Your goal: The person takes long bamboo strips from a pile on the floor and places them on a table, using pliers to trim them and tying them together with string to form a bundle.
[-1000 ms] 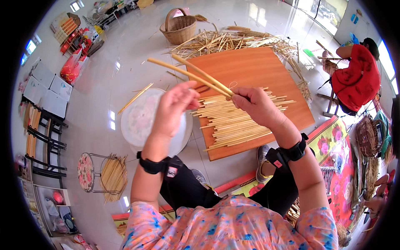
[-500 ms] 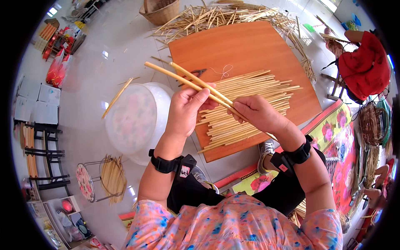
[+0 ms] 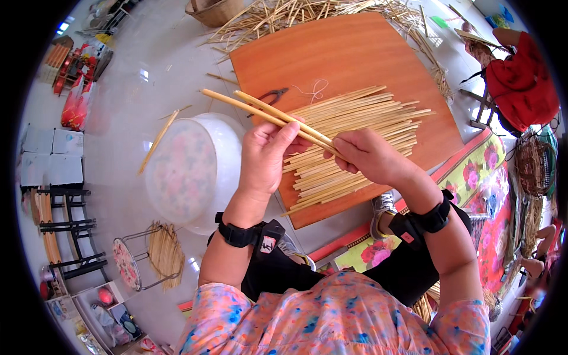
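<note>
My left hand and my right hand together hold a few long pale bamboo strips that point up and to the left. Both hands hover over a pile of similar strips lying on an orange wooden board. Small dark pliers and a loop of thin string lie on the board just beyond the held strips. Each wrist wears a black strap.
A white plastic basin sits left of the board. Loose straw and a woven basket lie at the far end. A person in red sits at the right. Metal stools stand lower left beside a floral mat.
The view has dropped closer to the board. My hands have slid down along the held strips, which now stick out farther to the upper left.
</note>
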